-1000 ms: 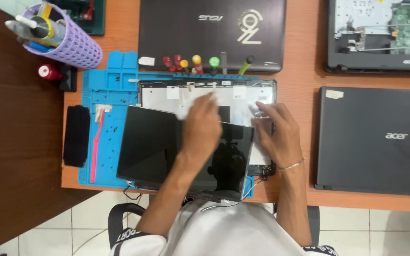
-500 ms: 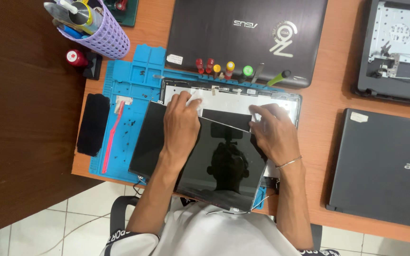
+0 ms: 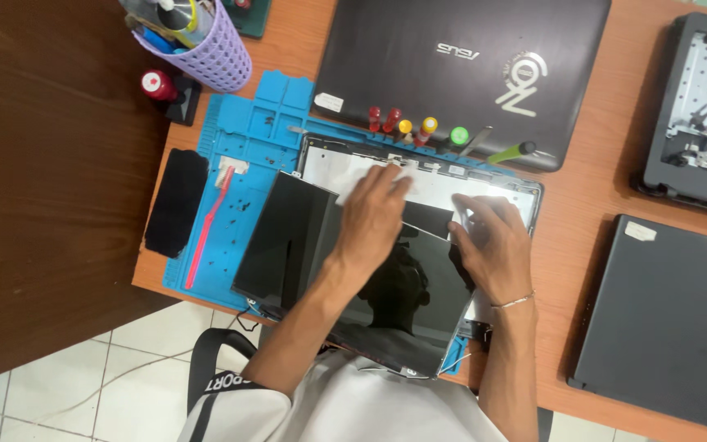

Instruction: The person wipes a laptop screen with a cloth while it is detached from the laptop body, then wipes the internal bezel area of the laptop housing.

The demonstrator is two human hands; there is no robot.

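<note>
A glossy black laptop screen panel (image 3: 288,245) lies tilted over an opened laptop lid shell (image 3: 525,192) with a pale inner surface, on a blue work mat (image 3: 247,139). My left hand (image 3: 374,213) rests flat on the panel's upper edge, fingers spread and reaching onto the pale surface. My right hand (image 3: 493,241) presses on the panel's right edge near the shell's corner; a thin bracelet circles its wrist. Whether either hand grips the panel is hard to tell.
A dark closed laptop (image 3: 468,57) lies behind the mat, with several coloured-handle screwdrivers (image 3: 415,127) along its front. A purple tool basket (image 3: 198,41) stands at the back left. A pink brush (image 3: 206,225), a black pad (image 3: 175,200), and two more laptops (image 3: 673,319) (image 3: 701,115) lie around.
The camera view shifted left and down. The panel has slid down-left, uncovering more of the pale shell; both hands stayed on its upper edge.
</note>
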